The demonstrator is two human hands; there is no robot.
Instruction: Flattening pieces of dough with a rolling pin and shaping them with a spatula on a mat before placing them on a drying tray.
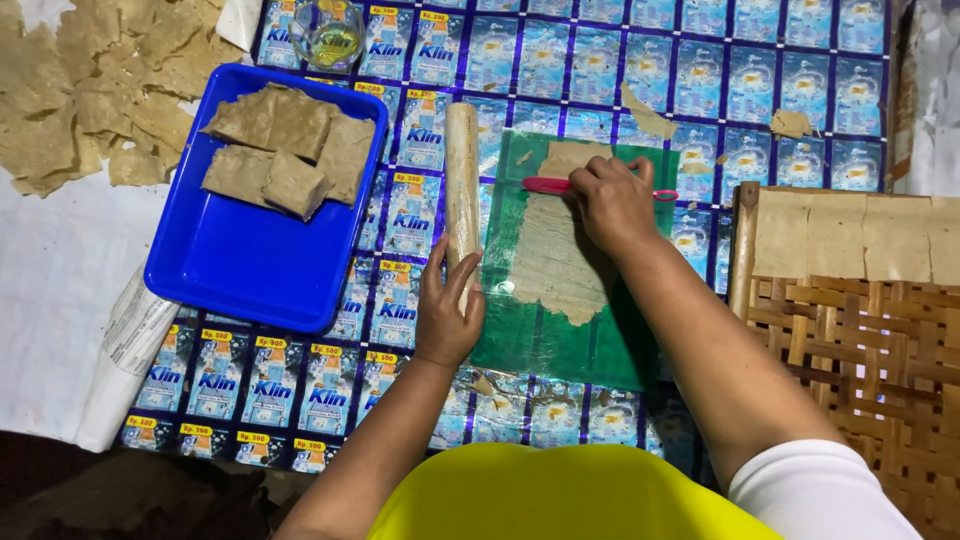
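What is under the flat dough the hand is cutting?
A green plastic sheet lies under the thin dough. The right hand covers part of it, so that bit stays hidden.

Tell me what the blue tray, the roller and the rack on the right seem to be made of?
The blue tray looks like glossy moulded plastic, with a smooth sheen. The roller under the left hand seems plain, unvarnished wood: pale and matt. The rack looks like woven bamboo or cane strips, judging by its basket-like lattice.
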